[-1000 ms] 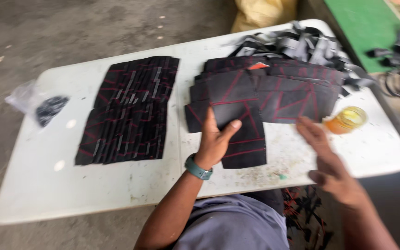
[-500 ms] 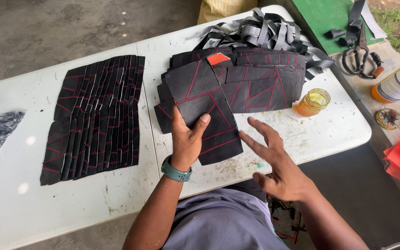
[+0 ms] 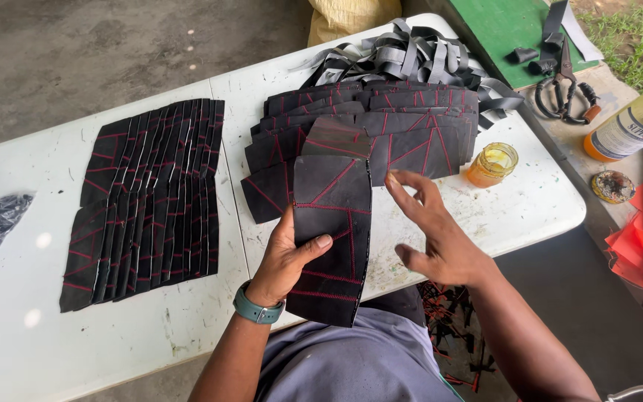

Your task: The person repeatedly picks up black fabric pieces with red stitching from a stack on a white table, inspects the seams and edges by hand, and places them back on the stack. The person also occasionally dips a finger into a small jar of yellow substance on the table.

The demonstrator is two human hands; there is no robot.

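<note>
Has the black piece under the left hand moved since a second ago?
Yes. The black piece was lifted off the fanned stack toward the table's near edge, in the left hand.

Head camera looks steeply down, close over the white table [image 3: 485, 216].

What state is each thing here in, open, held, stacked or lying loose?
Black stitched panel: lifted, held by left hand.
Right hand: open, fingertips at the panel's edge.
Panel stack: fanned, overlapping.
Left row of panels: lying flat, overlapped.
Glass jar: open, amber liquid.
Scissors: lying closed.
</note>
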